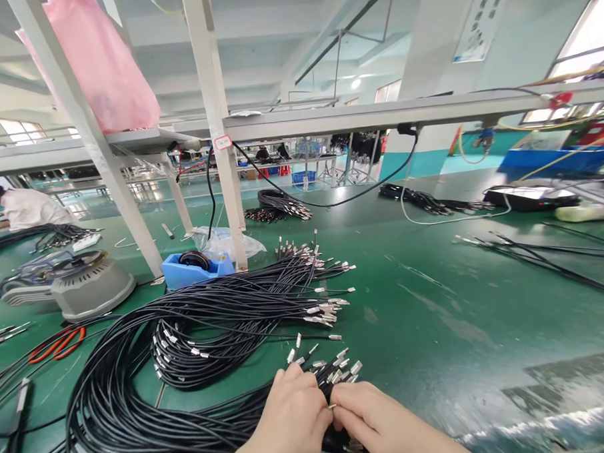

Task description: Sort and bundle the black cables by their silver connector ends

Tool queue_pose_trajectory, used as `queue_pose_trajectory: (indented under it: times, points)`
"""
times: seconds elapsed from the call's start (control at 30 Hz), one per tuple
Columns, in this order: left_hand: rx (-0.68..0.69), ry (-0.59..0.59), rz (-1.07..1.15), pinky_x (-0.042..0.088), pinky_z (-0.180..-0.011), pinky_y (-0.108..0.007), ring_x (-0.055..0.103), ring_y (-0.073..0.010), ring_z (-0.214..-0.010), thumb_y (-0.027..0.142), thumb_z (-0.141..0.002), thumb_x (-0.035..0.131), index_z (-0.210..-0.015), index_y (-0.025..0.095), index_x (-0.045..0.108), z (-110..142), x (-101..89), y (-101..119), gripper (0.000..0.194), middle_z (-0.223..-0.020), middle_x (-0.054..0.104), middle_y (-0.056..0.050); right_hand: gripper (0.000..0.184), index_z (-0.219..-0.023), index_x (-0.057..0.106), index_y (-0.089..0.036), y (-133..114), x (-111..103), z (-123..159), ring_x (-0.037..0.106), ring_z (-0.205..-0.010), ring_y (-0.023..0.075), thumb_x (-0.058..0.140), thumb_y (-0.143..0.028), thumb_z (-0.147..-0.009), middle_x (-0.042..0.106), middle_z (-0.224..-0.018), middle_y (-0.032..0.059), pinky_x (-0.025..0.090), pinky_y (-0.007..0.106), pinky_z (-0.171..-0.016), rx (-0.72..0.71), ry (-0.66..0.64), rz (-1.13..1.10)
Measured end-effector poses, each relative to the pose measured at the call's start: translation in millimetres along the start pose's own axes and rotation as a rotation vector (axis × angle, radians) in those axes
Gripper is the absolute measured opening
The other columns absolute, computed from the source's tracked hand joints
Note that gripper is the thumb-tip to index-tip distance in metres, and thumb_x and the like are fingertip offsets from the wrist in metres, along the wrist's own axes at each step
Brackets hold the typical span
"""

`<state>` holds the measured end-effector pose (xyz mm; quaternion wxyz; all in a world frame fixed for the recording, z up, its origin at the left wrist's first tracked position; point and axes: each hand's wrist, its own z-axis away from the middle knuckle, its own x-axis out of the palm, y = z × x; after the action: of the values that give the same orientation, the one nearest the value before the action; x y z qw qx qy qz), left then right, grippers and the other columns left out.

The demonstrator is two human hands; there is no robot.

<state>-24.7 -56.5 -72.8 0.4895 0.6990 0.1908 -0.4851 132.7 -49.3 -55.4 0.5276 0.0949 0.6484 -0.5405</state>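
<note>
My left hand (pixel 294 414) and my right hand (pixel 373 417) meet at the front of the bench, fingers of both pinched together. A small shiny bit, apparently the end of a black cable, shows between the fingertips; most of it is hidden. Beneath and around both hands lies a thick bundle of black cables (pixel 191 428) with silvery metal end pieces, looping round on the left. Just behind it, a second stack of cable ends (pixel 320 309) points right. A coiled part of the cables (pixel 177 355) lies inside the loop.
Left of me are a grey tape dispenser machine (pixel 94 289), orange-handled pliers (pixel 57 345) and a black cutter knife (pixel 19 419). A blue tape holder (pixel 196 268) stands by a white shelf post (pixel 217 123). More cables (pixel 548 256) lie at the right. A person (pixel 33 208) sits far left.
</note>
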Motion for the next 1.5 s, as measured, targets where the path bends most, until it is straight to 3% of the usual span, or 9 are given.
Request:
queue_pose_trajectory:
  times: [0.23,0.37,0.47,0.6,0.7,0.83,0.9,1.33,1.5]
  points:
    - [-0.019,0.067,0.060,0.032,-0.072,-0.030,0.044,-0.0140,-0.079,0.017,-0.084,0.040,-0.064,0.018,0.051,2.1,-4.0,0.1,0.022,-0.075,0.052,0.003,0.025,-0.058,0.037,-0.019,2.3,-0.4,0.7,0.044,-0.060,0.0117,0.031,-0.021,-0.082,0.046,-0.060,-0.0022,0.035,0.021,-0.057,0.024,0.015,-0.133]
    - [-0.108,0.229,0.019,0.035,-0.068,-0.028,0.046,-0.0146,-0.074,0.020,-0.086,0.037,-0.064,0.018,0.050,0.3,-11.4,-4.8,0.026,-0.073,0.052,0.000,0.012,-0.067,0.053,-0.018,3.2,-9.8,8.9,0.046,-0.062,0.0114,0.043,-0.016,-0.072,0.051,-0.065,-0.0024,0.035,0.020,-0.058,0.087,-0.008,-0.092]
    - [-0.191,0.293,-0.055,0.036,-0.066,-0.028,0.052,-0.0158,-0.072,0.021,-0.088,0.032,-0.072,0.019,0.055,-5.5,-10.7,-5.9,0.028,-0.073,0.058,-0.001,0.019,-0.075,0.060,-0.019,4.1,-13.6,17.8,0.052,-0.071,0.0132,0.044,-0.010,-0.067,0.057,-0.073,-0.0001,0.038,0.021,-0.065,0.119,-0.051,-0.009]
    - [-0.187,0.197,-0.254,0.035,-0.071,-0.036,0.056,-0.0204,-0.068,0.012,-0.082,0.039,-0.085,0.019,0.059,-8.1,-3.0,0.6,0.021,-0.067,0.061,-0.004,0.025,-0.075,0.060,-0.019,4.7,-9.3,23.0,0.054,-0.075,0.0135,0.043,-0.004,-0.063,0.059,-0.078,0.0010,0.040,0.021,-0.067,0.099,-0.086,0.080]
    - [-0.108,0.138,-0.217,0.035,-0.075,-0.037,0.055,-0.0207,-0.075,0.010,-0.076,0.047,-0.102,0.021,0.053,-3.3,1.6,5.8,0.029,-0.077,0.063,-0.003,0.023,-0.072,0.058,-0.019,6.6,-4.6,23.1,0.055,-0.076,0.0140,0.042,-0.003,-0.066,0.060,-0.077,0.0016,0.041,0.022,-0.069,0.091,-0.061,0.093]
    - [0.003,-0.045,-0.222,0.037,-0.076,-0.036,0.052,-0.0214,-0.084,0.024,-0.076,0.054,-0.082,0.020,0.057,0.9,5.0,9.1,0.008,-0.084,0.062,-0.002,0.020,-0.069,0.053,-0.019,10.5,-6.0,23.1,0.054,-0.073,0.0140,0.037,-0.013,-0.079,0.059,-0.076,0.0016,0.041,0.023,-0.068,0.064,0.066,0.035]
    - [0.012,-0.090,-0.264,0.038,-0.075,-0.036,0.052,-0.0217,-0.084,0.024,-0.078,0.051,-0.076,0.017,0.057,-0.3,6.6,11.1,0.009,-0.081,0.061,-0.003,0.021,-0.068,0.049,-0.019,12.4,-8.1,23.1,0.053,-0.070,0.0145,0.035,-0.018,-0.083,0.058,-0.073,0.0012,0.041,0.024,-0.066,0.065,0.118,0.016]
    - [0.016,-0.110,-0.195,0.038,-0.066,-0.030,0.052,-0.0177,-0.074,0.020,-0.084,0.031,-0.067,0.017,0.050,-7.4,7.2,14.9,0.025,-0.074,0.060,-0.003,0.025,-0.062,0.036,-0.020,5.9,-5.1,23.3,0.048,-0.063,0.0145,0.027,-0.022,-0.084,0.054,-0.067,0.0014,0.040,0.025,-0.062,0.024,0.130,-0.031]
    - [-0.072,-0.009,-0.058,0.035,-0.060,-0.024,0.051,-0.0131,-0.067,0.022,-0.085,0.031,-0.068,0.019,0.049,-7.0,1.8,15.1,0.025,-0.072,0.059,0.001,0.028,-0.063,0.043,-0.019,8.0,-11.0,25.5,0.051,-0.067,0.0147,0.027,-0.022,-0.085,0.056,-0.068,0.0012,0.040,0.024,-0.064,0.062,0.069,-0.045]
